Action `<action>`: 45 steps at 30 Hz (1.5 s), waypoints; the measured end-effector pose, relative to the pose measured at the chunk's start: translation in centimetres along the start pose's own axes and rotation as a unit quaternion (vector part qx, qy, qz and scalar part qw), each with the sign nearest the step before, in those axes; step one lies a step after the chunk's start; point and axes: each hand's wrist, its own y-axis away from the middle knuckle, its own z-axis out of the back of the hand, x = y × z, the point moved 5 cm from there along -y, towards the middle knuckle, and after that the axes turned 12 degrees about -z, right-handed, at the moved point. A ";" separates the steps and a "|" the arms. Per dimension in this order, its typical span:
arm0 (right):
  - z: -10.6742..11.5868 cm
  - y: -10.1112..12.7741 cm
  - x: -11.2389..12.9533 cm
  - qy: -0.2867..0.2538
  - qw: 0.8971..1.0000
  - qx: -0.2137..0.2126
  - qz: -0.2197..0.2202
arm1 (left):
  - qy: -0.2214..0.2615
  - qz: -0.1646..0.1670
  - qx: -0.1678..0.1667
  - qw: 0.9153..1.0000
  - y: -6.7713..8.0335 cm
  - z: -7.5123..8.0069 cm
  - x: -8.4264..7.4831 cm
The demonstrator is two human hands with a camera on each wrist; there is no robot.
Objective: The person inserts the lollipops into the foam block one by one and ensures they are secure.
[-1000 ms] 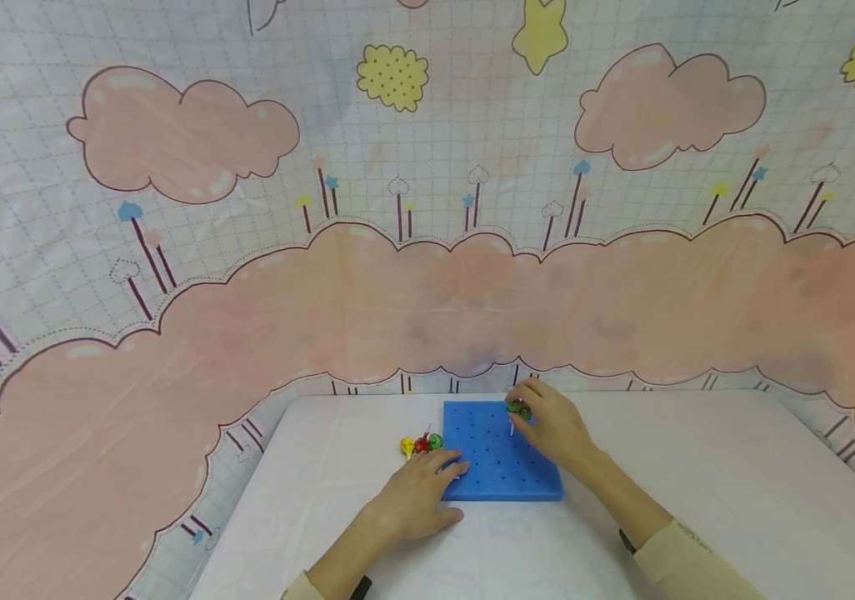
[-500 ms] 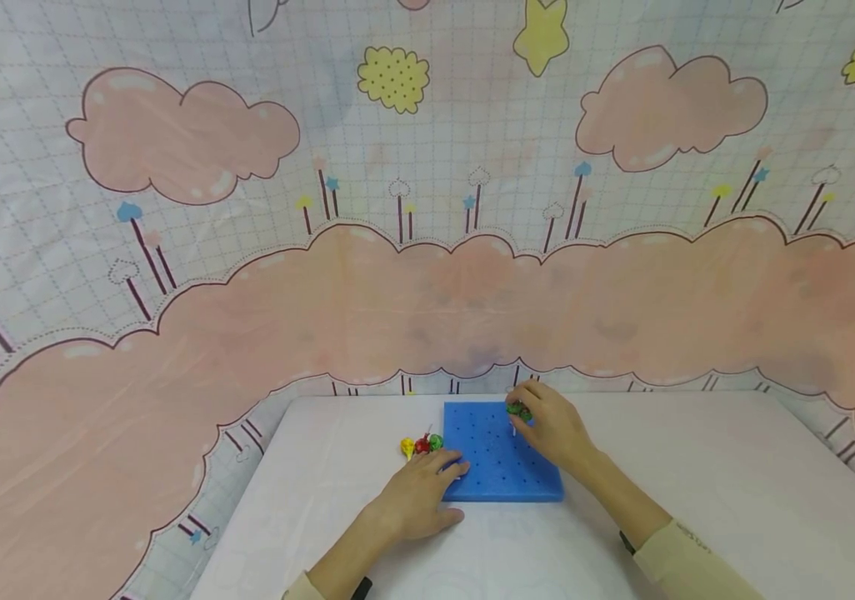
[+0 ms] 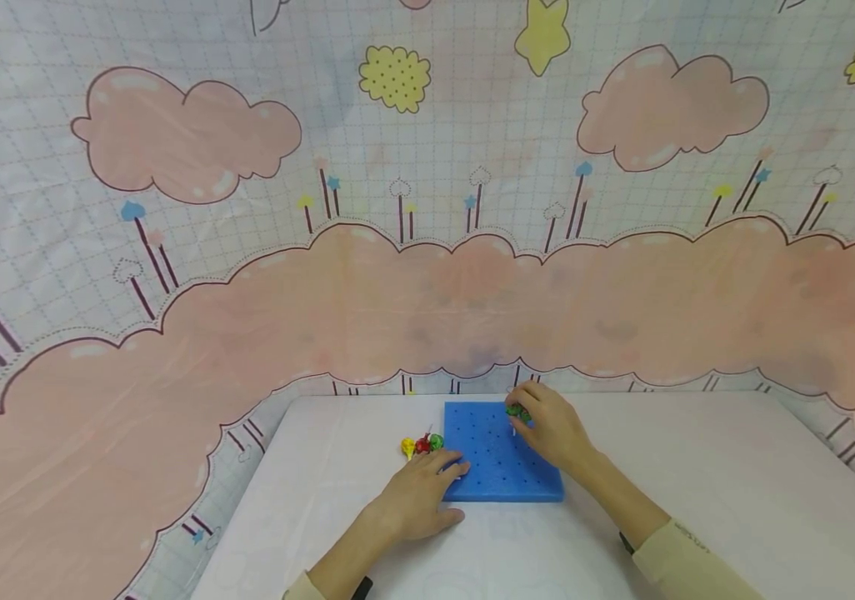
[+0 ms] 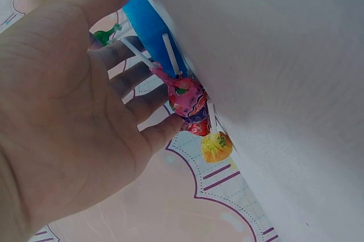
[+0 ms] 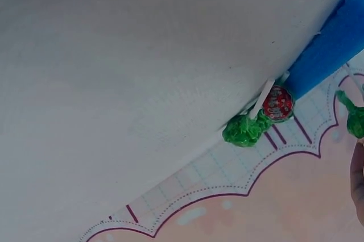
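Observation:
A blue foam board (image 3: 498,467) dotted with small holes lies on the white table (image 3: 697,483). My right hand (image 3: 523,414) pinches a green-wrapped lollipop (image 3: 517,409) over the board's far right part, its white stick pointing down at the foam. My left hand (image 3: 452,467) lies flat with straight fingers against the board's left edge. Just beyond it lie a yellow lollipop (image 3: 407,447), a red lollipop (image 3: 422,446) and a green lollipop (image 3: 435,441). In the left wrist view my open palm (image 4: 68,122) hovers beside the red lollipop (image 4: 187,97) and yellow lollipop (image 4: 216,146).
A cartoon cloud-print cloth (image 3: 427,250) hangs behind the table and drapes round its sides. The right wrist view shows the blue board's edge (image 5: 335,43) with a loose green lollipop (image 5: 245,129) and a red lollipop (image 5: 277,103) beside it.

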 end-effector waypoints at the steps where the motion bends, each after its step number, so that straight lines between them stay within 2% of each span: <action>1: 0.0 0.0 0.0 0.001 1.000 0.000 0.002 | 0.000 0.000 0.000 1.000 0.0 0.0 0.0; 9: -0.2 0.1 0.0 0.008 1.000 -0.005 0.014 | 0.000 -0.001 0.001 1.000 0.0 -0.1 0.0; 37: -0.2 0.6 0.2 0.032 0.999 0.038 -0.005 | -0.001 -0.004 0.000 1.000 0.4 0.2 -0.3; 45: -0.1 0.6 0.1 0.037 0.999 0.036 -0.001 | -0.001 -0.005 0.001 1.000 0.5 0.1 -0.2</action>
